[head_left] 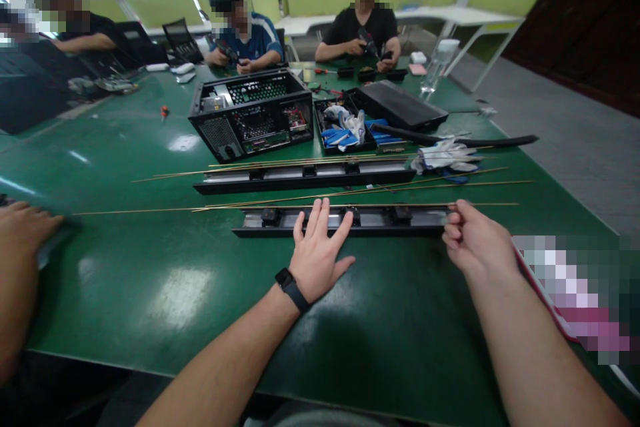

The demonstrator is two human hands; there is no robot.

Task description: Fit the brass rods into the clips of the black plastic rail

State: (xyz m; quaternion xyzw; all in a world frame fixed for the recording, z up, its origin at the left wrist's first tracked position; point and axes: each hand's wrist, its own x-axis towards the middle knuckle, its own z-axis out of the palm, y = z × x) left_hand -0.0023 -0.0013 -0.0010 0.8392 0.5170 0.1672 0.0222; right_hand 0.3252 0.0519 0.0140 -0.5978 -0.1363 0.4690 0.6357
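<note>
A long black rail with silver inserts point(380, 219) lies across the green table point(150, 280) in front of me. My left hand point(319, 250), with a black wristband, rests flat on the rail's middle, fingers spread. My right hand point(473, 237) is curled at the rail's right end, fingers pinched on the end of a thin brass rod point(210, 209) that runs along the rail's top edge. A second similar rail point(300, 179) lies just beyond, with several more brass rods point(440, 185) around it.
Behind the rails stand an open black computer case point(253, 113), a black tray of blue parts point(345, 130), a flat black cover point(400, 105), white gloves point(445, 157) and a black hose point(480, 141). Three people sit at the far side. Another person's hand point(23, 223) rests at left.
</note>
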